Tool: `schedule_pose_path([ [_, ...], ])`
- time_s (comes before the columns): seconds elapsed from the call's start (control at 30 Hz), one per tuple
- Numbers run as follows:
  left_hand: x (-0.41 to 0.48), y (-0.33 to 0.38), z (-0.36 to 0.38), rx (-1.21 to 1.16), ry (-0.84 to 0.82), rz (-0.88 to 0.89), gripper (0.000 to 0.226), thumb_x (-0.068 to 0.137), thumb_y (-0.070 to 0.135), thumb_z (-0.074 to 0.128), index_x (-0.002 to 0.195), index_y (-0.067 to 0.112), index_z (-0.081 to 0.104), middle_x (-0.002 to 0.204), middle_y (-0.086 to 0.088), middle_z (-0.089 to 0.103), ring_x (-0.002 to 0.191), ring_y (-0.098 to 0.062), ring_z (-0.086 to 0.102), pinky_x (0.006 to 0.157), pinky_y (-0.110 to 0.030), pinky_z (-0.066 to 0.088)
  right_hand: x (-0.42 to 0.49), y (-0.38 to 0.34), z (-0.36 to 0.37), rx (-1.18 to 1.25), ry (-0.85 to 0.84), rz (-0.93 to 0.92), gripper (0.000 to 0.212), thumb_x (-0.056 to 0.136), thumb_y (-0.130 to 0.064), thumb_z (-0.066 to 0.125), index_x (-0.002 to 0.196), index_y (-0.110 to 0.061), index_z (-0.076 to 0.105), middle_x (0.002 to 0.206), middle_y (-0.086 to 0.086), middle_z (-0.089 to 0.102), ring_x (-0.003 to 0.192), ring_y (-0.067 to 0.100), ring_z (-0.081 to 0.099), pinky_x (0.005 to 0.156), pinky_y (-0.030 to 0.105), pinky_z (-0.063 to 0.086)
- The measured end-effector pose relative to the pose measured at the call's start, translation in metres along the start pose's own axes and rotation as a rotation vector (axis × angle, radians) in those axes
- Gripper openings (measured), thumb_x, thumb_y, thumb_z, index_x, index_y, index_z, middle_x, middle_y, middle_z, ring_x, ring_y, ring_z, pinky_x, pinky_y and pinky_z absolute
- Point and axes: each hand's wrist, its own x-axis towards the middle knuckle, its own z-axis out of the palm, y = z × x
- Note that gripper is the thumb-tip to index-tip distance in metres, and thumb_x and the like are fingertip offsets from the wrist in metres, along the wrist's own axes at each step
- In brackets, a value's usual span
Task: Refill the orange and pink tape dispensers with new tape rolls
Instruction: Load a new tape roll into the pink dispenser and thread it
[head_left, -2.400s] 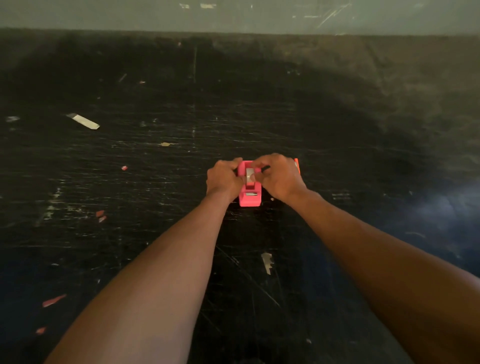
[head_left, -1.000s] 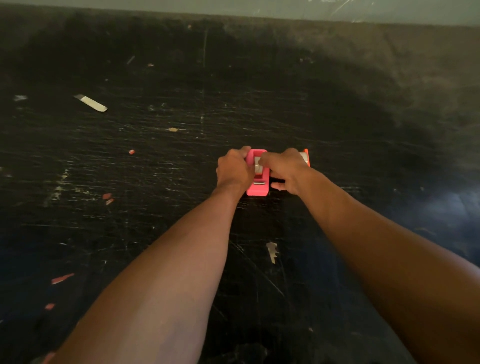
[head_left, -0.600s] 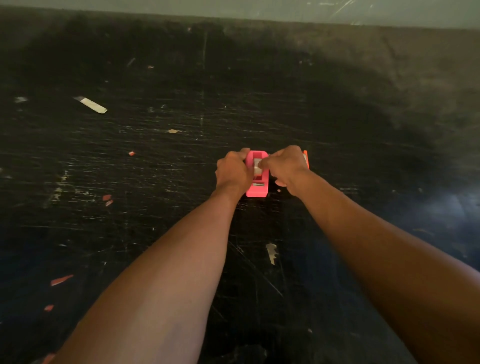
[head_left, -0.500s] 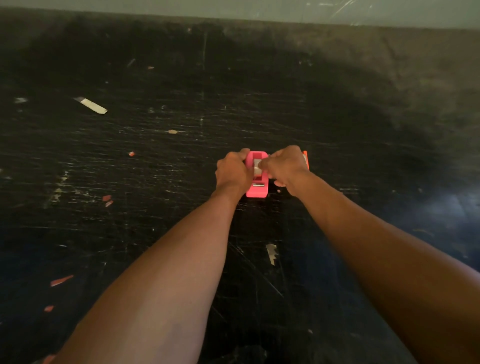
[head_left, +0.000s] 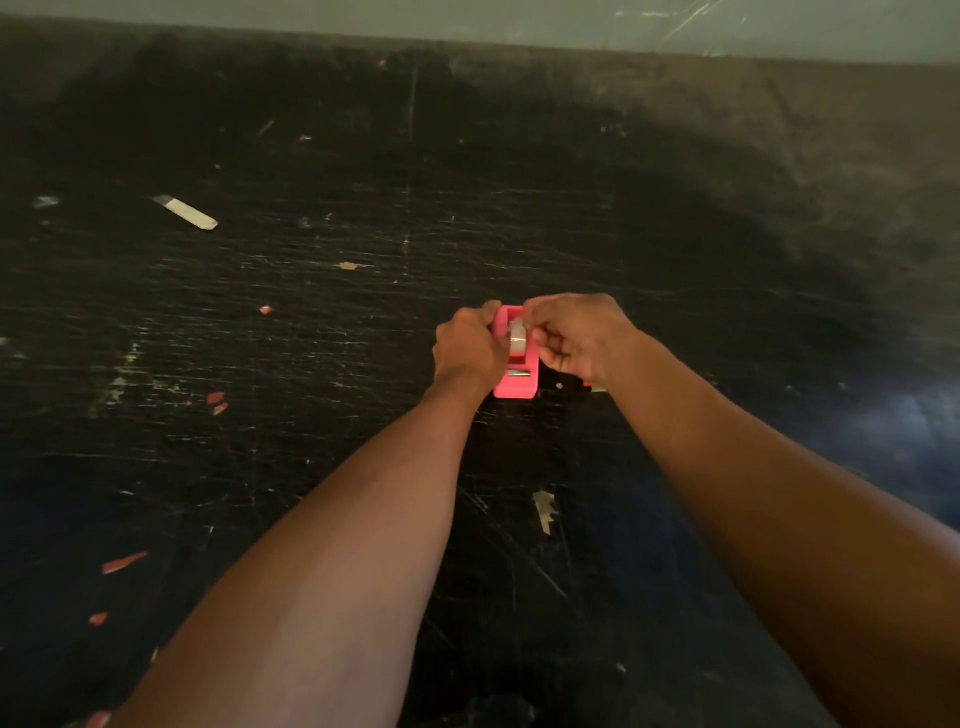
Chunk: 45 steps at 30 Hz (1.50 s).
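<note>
**A:** What sits in the middle of the scene?

**B:** A pink tape dispenser (head_left: 514, 385) stands on a dark, badly scratched counter (head_left: 675, 234), slightly right of centre. Its metal cutter (head_left: 518, 373) points toward the near side. A pale tape roll (head_left: 517, 332) sits upright in the dispenser's slot.

**A:** Where are the hands?

**B:** Two bare forearms reach in from the near edge. The left hand (head_left: 467, 348) is on the dispenser's left side, and its grip is curled round the pink body. The right hand (head_left: 579, 335) is on the right side. Its grip pinches the tape roll near the far top, and its other fingers are curled in.

**A:** Can you see the orange dispenser?

**B:** Only an orange sliver (head_left: 588, 385) shows, just under the right wrist on the near side, next to something dark. I cannot tell what either of them belongs to.

**A:** What else lies on the counter?

**B:** A white strip (head_left: 187, 212) lies at the far left, well apart from the hands. Small red scraps (head_left: 215, 399) dot the left side. A pale scrap (head_left: 544, 512) lies nearer, between the two forearms. A pale green wall (head_left: 467, 21) runs along the far edge.
</note>
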Motion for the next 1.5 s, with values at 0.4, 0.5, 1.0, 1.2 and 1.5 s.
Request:
schedule_pose_path([
  [0.4, -0.002, 0.002, -0.003, -0.002, -0.001, -0.005, 0.041, 0.101, 0.020, 0.055, 0.142, 0.022, 0.055, 0.127, -0.010, 0.066, 0.118, -0.023, 0.063, 0.088, -0.025, 0.046, 0.007, 0.008, 0.003, -0.523, 0.103, -0.395, 0.013, 0.083, -0.004, 0.075, 0.085, -0.016, 0.073, 0.095, -0.002, 0.071, 0.096, 0.010, 0.065, 0.079, 0.025, 0.054],
  [0.5, -0.003, 0.003, -0.005, -0.008, -0.006, 0.001, 0.040, 0.101, 0.019, 0.054, 0.140, 0.022, 0.056, 0.125, -0.011, 0.067, 0.116, -0.023, 0.064, 0.088, -0.026, 0.047, 0.010, 0.011, 0.001, -0.583, 0.122, -0.519, 0.012, 0.085, -0.011, 0.074, 0.082, -0.022, 0.072, 0.088, -0.009, 0.069, 0.087, 0.002, 0.064, 0.063, 0.014, 0.044],
  [1.0, -0.002, -0.001, -0.004, -0.046, -0.061, -0.059, 0.046, 0.099, 0.016, 0.058, 0.144, 0.024, 0.053, 0.133, -0.008, 0.064, 0.126, -0.024, 0.059, 0.109, -0.044, 0.048, -0.002, 0.051, -0.005, -0.887, 0.149, -0.859, 0.016, 0.089, 0.000, 0.064, 0.097, -0.012, 0.071, 0.094, 0.003, 0.072, 0.088, 0.015, 0.067, 0.083, 0.035, 0.056],
  [1.2, 0.000, -0.002, -0.004, -0.012, -0.066, -0.021, 0.048, 0.098, 0.012, 0.060, 0.145, 0.024, 0.053, 0.130, -0.009, 0.066, 0.125, -0.026, 0.060, 0.105, -0.048, 0.050, -0.010, 0.065, -0.007, -0.910, 0.123, -0.906, 0.015, 0.092, -0.005, 0.062, 0.099, -0.012, 0.073, 0.094, 0.004, 0.074, 0.088, 0.016, 0.069, 0.085, 0.036, 0.056],
  [1.5, 0.000, 0.000, -0.003, -0.008, -0.030, -0.039, 0.053, 0.096, 0.014, 0.063, 0.147, 0.022, 0.050, 0.133, -0.008, 0.064, 0.124, -0.026, 0.060, 0.105, -0.045, 0.050, -0.016, 0.077, -0.007, -0.856, 0.097, -0.936, 0.016, 0.092, -0.003, 0.061, 0.099, -0.012, 0.072, 0.096, 0.002, 0.072, 0.088, 0.014, 0.067, 0.085, 0.032, 0.054],
])
